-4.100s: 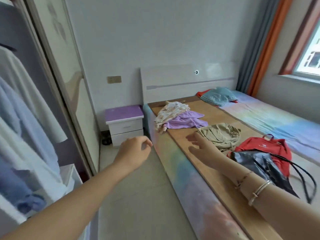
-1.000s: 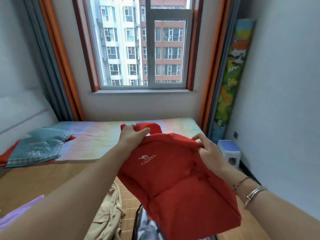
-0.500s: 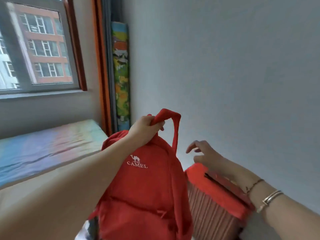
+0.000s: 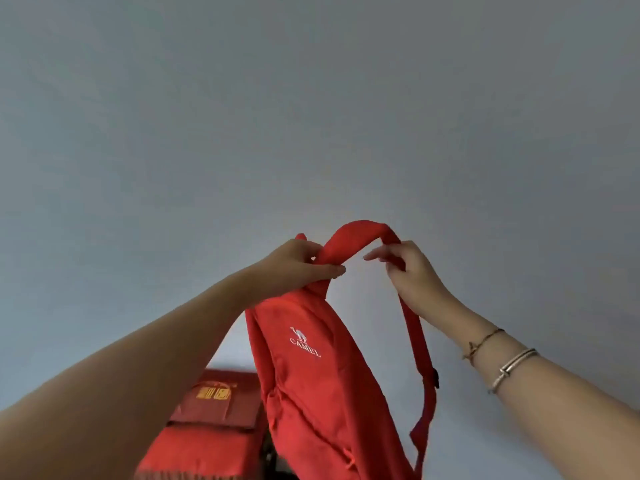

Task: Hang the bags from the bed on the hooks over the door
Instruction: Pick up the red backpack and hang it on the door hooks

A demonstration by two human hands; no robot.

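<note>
A red backpack with a white camel logo hangs in the air in front of a plain grey wall. My left hand grips it at the top, where the shoulder strap joins the body. My right hand holds the other side of the arched strap, its fingers curled round it. The strap loops up between both hands and runs down behind my right hand. No door or hooks are in view, and the bed and the other bags are out of sight.
A grey wall fills nearly the whole view. Red boxes with a yellow label are stacked low at the bottom, left of the backpack.
The view has swung from the bed and window to the bare wall. The backpack has risen, and my right hand, free half a second ago, now holds its strap.
</note>
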